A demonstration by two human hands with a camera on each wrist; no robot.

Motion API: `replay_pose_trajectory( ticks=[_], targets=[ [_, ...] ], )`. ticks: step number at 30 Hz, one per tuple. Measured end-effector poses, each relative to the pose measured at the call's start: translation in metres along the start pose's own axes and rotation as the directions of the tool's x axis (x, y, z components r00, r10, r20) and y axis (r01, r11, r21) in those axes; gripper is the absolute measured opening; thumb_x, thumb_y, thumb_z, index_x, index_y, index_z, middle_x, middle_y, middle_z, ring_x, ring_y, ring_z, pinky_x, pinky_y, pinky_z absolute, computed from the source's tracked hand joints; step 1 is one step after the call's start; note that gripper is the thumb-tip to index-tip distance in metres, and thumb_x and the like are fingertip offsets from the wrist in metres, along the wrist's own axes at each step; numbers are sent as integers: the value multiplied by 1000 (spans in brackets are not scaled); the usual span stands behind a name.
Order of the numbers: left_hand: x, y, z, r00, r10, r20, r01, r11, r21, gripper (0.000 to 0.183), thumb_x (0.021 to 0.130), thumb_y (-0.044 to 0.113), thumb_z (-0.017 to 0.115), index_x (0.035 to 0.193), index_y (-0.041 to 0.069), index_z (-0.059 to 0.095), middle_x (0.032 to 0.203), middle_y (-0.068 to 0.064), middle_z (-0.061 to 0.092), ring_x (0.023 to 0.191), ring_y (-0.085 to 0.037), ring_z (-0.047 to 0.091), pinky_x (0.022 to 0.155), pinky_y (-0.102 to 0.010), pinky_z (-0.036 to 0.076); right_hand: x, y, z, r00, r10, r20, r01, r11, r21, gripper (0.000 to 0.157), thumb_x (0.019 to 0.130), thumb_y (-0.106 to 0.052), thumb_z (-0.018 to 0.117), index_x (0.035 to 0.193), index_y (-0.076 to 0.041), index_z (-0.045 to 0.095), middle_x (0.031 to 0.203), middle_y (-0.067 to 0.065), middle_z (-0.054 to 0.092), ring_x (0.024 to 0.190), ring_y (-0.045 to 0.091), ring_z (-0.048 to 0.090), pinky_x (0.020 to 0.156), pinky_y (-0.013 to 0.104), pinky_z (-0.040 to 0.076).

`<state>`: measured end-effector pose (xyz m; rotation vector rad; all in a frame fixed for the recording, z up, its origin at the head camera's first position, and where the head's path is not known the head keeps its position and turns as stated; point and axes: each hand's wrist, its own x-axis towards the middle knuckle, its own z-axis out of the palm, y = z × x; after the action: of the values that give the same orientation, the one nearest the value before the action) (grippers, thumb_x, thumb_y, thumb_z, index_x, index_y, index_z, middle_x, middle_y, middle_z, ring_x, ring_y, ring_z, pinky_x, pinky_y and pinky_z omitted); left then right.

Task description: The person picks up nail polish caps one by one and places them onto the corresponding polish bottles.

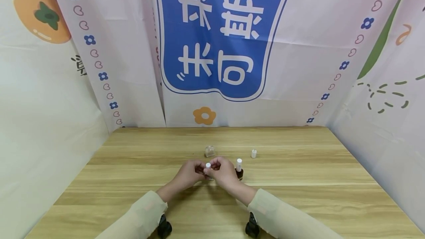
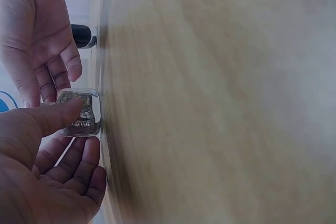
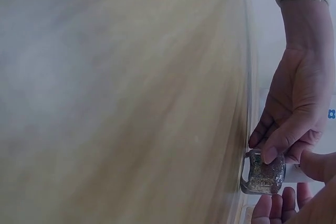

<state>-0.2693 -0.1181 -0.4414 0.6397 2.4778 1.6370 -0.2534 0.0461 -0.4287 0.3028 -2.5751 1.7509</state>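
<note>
My left hand holds a small clear nail polish bottle with glittery contents, its thumb pressed on the glass. The bottle is upright, low over the wooden table; whether it touches the wood I cannot tell. Facing it, my right hand has its thumb and fingers at the white cap on top of this bottle, pinching it. In the right wrist view, the white cap lies between the right thumb and fingers. Much of the bottle is hidden by the hands in the head view.
Just right of my right hand stands a dark bottle with a white cap. Behind the hands sits a clear glass bottle. A loose small white cap stands farther right. Printed cloth hangs behind the wooden table and along its sides.
</note>
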Motion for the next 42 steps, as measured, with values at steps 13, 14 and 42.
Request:
replay_pose_trajectory(
  ticks=[13, 14, 42],
  targets=[
    [-1, 1, -1, 1000, -22, -4, 23, 1000, 20, 19, 80, -9, 72, 97, -5, 66, 87, -7, 68, 80, -20, 66, 68, -27, 55, -1, 0, -2, 1000, -2, 2, 2, 1000, 7, 21, 83, -10, 78, 96, -4, 63, 86, 2, 60, 81, 17, 57, 71, 31, 51],
    [-1, 1, -1, 1000, -25, -4, 26, 999, 27, 19, 79, -8, 73, 97, -5, 66, 87, -7, 68, 80, -19, 66, 69, -27, 55, -1, -1, -3, 1000, 1, 3, -1, 1000, 11, 21, 83, -10, 78, 97, -4, 63, 87, 3, 60, 81, 17, 57, 72, 31, 51],
    [1, 33, -29, 993, -79, -92, 88, 990, 106, 31, 81, 10, 79, 106, -1, 65, 104, -14, 65, 89, -19, 60, 78, -34, 53, -9, -41, -43, 997, -58, -46, 60, 997, 40, 32, 85, -18, 76, 109, -3, 60, 102, 9, 61, 95, 21, 57, 84, 34, 50]
  ],
)
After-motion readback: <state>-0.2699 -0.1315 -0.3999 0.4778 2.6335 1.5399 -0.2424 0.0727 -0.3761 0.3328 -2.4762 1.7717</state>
